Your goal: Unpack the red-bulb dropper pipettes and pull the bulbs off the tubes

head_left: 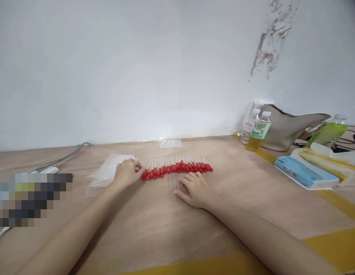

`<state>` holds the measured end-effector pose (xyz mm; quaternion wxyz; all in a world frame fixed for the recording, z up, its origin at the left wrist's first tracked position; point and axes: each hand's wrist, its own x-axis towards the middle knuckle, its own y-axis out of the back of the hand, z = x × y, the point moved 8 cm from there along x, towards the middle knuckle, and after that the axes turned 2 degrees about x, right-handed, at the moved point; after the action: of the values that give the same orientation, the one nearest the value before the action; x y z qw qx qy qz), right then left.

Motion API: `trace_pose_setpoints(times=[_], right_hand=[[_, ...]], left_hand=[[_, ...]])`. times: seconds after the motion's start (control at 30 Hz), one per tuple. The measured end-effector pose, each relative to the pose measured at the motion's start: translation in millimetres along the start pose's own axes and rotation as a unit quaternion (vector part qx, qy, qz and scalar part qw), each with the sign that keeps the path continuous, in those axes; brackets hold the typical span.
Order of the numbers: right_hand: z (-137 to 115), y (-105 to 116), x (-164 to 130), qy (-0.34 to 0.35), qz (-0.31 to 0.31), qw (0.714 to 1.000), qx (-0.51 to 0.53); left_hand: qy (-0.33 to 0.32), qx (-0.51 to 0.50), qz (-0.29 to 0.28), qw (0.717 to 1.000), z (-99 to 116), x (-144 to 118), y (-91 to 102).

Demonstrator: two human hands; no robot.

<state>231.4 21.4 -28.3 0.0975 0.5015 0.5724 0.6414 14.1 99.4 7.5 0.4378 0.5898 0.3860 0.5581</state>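
Surface: bare plywood table [154, 229] with yellow tape edges, against a white wall.
Around: two plastic bottles [256, 130], a beige bag [289, 128], a blue tissue pack [305, 173], clear plastic bags [107, 173], a grey cable [61, 158].
Droppers: row of thin clear droppers [177, 168] with glossy red bulbs, mid-table.
Left hand: left hand [127, 173] curled, fingertips on the row's left end, possibly pinching one.
Right hand: right hand [194, 189] flat, open, resting on loose clear tubes.

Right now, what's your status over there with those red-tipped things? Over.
Left hand at the row's left end, touching the red-bulb droppers. Right hand flat on a few clear tubes. Plastic bags beside left hand; nothing blocking.
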Motion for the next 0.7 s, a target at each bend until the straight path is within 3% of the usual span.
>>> trace_pose_setpoints(times=[0.27, 0.47, 0.57, 0.7], right_hand=[[9.6, -0.7, 0.2, -0.014, 0.012, 1.000, 0.007], [14.8, -1.2, -0.2, -0.027, 0.022, 0.999, 0.030], [21.7, 1.0, -0.4, -0.049, 0.059, 0.996, 0.051], [31.5, 14.3, -3.0, -0.073, 0.152, 0.980, 0.110]], left_hand=[[0.025, 0.047, -0.078, 0.996, 14.5, 15.3, -19.5], [0.030, 0.052, -0.061, 0.996, 13.9, 6.9, -10.1], [-0.029, -0.031, -0.006, 0.999, 23.5, -13.9, 0.3], [-0.155, -0.160, 0.054, 0.973, 52.8, -55.4, 1.5]])
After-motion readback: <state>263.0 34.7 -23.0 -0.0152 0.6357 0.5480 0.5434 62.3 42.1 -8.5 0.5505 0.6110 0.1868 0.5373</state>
